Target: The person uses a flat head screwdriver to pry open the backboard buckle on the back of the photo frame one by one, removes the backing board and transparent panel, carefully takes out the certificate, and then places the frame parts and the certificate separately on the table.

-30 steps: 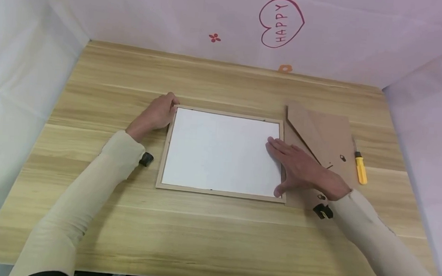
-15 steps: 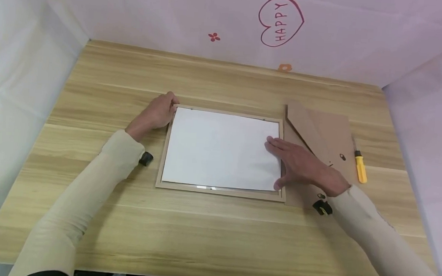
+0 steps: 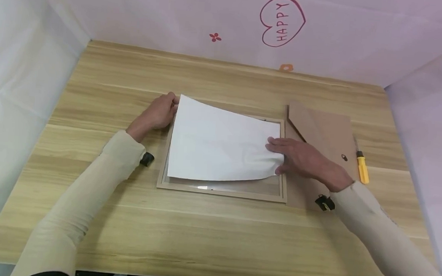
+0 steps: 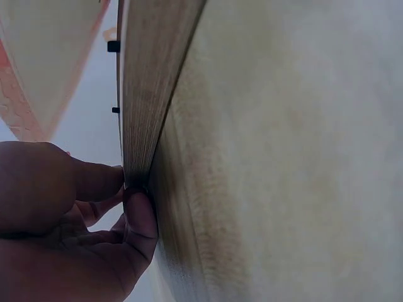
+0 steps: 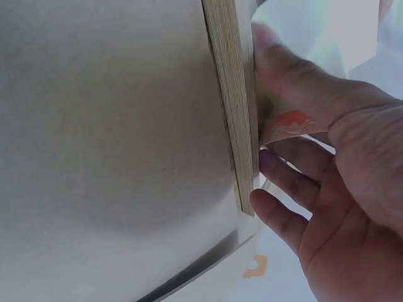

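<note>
A light wooden picture frame lies face down on the table, with a clear pane showing along its near side. Over it a white sheet of paper is partly lifted and bowed, its far left corner above the frame. My left hand pinches the frame's far left corner; in the left wrist view its thumb and fingers are on the wooden edge. With the thumb near me and the fingers on top, my right hand pinches the sheet's right edge. Coloured print shows on the sheet's underside.
Brown backing board with a folded-out stand flap lies right of the frame, touching or partly under it. A screwdriver with a yellow handle rests beyond the board. Small black tabs stick out of the frame's edge. White cloth walls enclose the table.
The sheet lay flat inside the frame; now its near edge has shifted away from me and its far left corner has risen. My right hand has drawn its thumb inward. The left hand stayed put.
</note>
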Available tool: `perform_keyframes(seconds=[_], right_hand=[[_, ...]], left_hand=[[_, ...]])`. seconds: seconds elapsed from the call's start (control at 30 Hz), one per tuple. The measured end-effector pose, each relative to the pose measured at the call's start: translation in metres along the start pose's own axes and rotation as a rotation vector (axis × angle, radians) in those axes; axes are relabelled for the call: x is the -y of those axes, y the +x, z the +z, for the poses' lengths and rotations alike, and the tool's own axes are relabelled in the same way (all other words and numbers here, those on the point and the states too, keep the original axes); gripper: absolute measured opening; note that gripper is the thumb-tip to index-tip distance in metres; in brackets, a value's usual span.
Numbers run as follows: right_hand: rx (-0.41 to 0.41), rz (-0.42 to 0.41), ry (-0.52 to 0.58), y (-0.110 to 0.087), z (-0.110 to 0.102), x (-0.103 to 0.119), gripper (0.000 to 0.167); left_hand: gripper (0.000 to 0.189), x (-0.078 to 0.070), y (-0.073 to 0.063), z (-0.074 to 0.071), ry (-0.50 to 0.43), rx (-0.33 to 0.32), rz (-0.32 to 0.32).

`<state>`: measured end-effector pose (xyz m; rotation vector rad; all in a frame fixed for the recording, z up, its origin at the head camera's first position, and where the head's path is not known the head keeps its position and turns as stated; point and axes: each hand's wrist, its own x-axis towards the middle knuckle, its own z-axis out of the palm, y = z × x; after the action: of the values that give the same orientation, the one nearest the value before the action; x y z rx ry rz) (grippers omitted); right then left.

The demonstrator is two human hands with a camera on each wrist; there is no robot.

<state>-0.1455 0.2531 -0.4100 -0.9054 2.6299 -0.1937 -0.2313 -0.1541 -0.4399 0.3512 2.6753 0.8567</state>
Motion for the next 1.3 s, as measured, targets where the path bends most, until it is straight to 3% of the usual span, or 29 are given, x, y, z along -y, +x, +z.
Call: perform_keyframes(seconds=[0.17,0.33,0.5,0.67,0.8,0.9,1.0,1.07,1.2,1.3], right_hand=[[-0.064,-0.036,-0.011,-0.004,-0.002,-0.001,0.055],[-0.11,-0.042,0.028,-0.008,-0.002,0.001,0.042],[-0.133,0.004,0.172,-0.019,-0.006,0.008,0.034],[-0.215,0.044,0.363,-0.027,-0.011,0.018,0.024],[-0.308,0.054,0.625,-0.035,-0.017,0.026,0.017],[-0.362,-0.001,0.976,-0.039,-0.022,0.028,0.023],[-0.337,-0.097,1.324,-0.038,-0.025,0.025,0.038],[-0.273,-0.147,1.525,-0.035,-0.023,0.021,0.044],[-0.157,-0.153,1.74,-0.028,-0.008,0.013,0.048],[-0.125,-0.053,1.785,-0.024,0.008,0.011,0.043]], left_hand=[[0.027,0.001,0.001,0.002,0.003,-0.017,0.034],[0.028,-0.001,0.0,0.002,-0.013,-0.013,0.013],[0.028,-0.005,-0.001,0.001,-0.04,-0.01,0.005],[0.026,-0.003,-0.002,0.0,-0.048,-0.02,0.034],[0.022,0.0,-0.001,0.0,-0.017,-0.045,0.093],[0.021,-0.001,-0.001,0.0,-0.012,-0.033,0.063],[0.022,-0.001,-0.001,-0.001,-0.021,-0.017,0.013],[0.024,0.0,0.0,-0.001,-0.017,-0.027,0.038],[0.027,0.004,0.001,0.001,-0.001,-0.048,0.131],[0.027,0.003,-0.001,0.0,-0.014,-0.032,0.088]])
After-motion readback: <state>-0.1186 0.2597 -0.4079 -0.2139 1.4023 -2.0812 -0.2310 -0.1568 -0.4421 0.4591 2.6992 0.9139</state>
